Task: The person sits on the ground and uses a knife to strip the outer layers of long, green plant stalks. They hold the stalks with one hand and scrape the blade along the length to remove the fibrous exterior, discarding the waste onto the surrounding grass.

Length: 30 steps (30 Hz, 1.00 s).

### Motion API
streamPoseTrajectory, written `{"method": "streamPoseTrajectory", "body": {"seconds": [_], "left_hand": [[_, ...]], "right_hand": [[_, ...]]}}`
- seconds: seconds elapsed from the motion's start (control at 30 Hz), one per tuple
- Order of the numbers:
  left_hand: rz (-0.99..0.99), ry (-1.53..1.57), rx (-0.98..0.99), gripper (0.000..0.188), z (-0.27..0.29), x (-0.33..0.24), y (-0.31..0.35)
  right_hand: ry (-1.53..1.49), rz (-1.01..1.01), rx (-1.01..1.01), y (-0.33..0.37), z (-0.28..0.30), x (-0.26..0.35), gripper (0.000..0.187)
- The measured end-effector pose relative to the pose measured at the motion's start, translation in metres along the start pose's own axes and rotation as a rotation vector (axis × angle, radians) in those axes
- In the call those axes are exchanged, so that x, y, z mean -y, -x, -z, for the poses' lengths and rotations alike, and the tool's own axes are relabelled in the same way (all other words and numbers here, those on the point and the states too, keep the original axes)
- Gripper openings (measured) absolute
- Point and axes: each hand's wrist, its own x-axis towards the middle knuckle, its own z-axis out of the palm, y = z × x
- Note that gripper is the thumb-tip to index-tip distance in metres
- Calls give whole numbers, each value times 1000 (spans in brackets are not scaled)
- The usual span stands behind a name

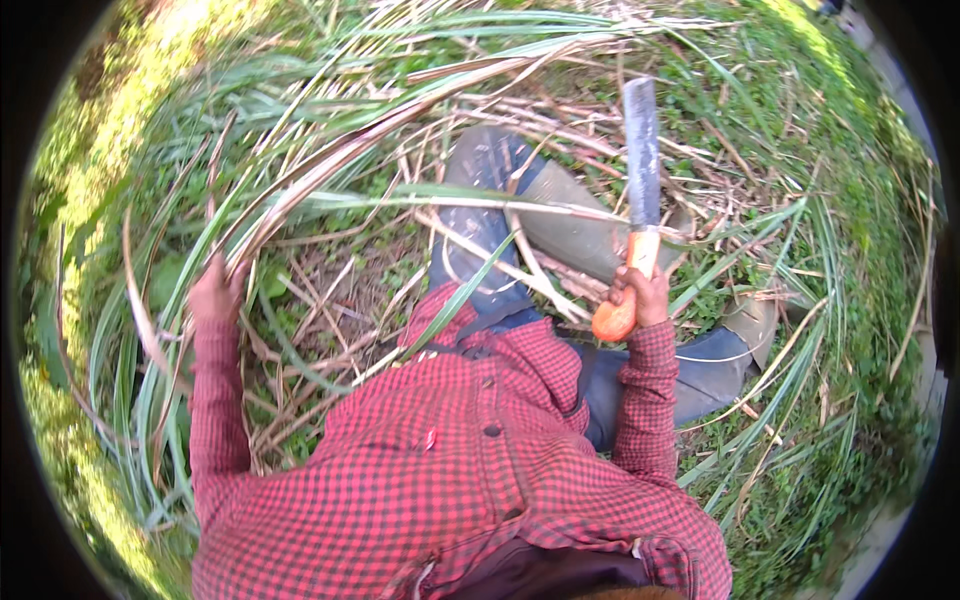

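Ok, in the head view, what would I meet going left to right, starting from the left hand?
Left hand, blue trouser leg near the centre, right hand gripping a machete, olive boot on the right.

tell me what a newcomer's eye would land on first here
Probably the long-bladed knife, right of centre, pointing toward the picture's top, its orange handle in the right grip. Next comes the red checked shirt, filling the lower middle. Then, on the left side, the left grip holds long dry leaves that sweep up toward the top centre.
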Motion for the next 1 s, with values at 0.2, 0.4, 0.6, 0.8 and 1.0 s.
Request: {"method": "streamPoseTrajectory", "body": {"seconds": [0.2,0.4,0.6,0.8,1.0], "left_hand": [[-57,-223,-536,47,96,11,-38],[-133,-17,-348,37,98,-45,22],[-27,194,143,33,5,-26,112],[209,201,421,66,8,78,93],[275,261,221,50,28,74,95]], "right_hand": [[156,-1,-7,-33,9,31,23],[-194,-98,233,-110,-32,35,18],[-293,-129,320,-119,-84,7,19],[-338,-93,581,-79,-135,19,24],[-199,21,746,-46,-190,50,22]]}}
